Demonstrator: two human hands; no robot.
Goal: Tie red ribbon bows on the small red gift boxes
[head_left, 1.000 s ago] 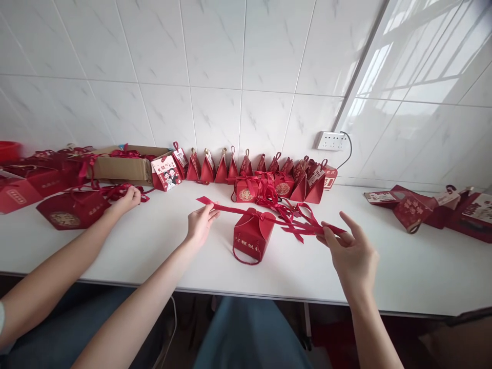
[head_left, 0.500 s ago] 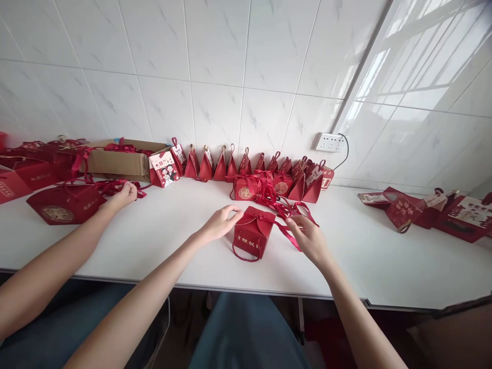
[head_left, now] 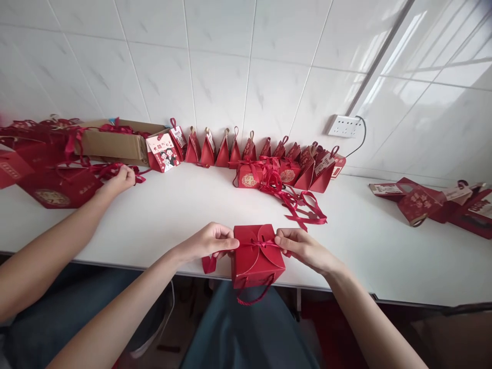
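Observation:
A red gift box (head_left: pixel 251 266) with petal-shaped top flaps lies at the table's front edge, its twisted rope handle (head_left: pixel 255 298) hanging over the near side. Across its top runs a red ribbon (head_left: pixel 263 243), crossed or knotted at the middle. My left hand (head_left: pixel 215 241) pinches the ribbon at the box's left side, with a loose tail below the fingers. On the right side my right hand (head_left: pixel 302 247) is closed on the other ribbon end. Behind the box lie loose red ribbons (head_left: pixel 307 207) beside small finished-looking boxes (head_left: pixel 249 175).
Another person's hand (head_left: pixel 122 179) holds ribbons by a larger red box (head_left: pixel 57 192) at left. A cardboard carton (head_left: pixel 111 146) stands behind. Tent-shaped red boxes (head_left: pixel 223 151) line the wall, below a power socket (head_left: pixel 343 126). Flattened red boxes (head_left: pixel 423 202) lie at right.
The gift box has come nearer to the front edge, its top now turned more to view. Both my hands have moved down with it and now pull the ribbon at either side.

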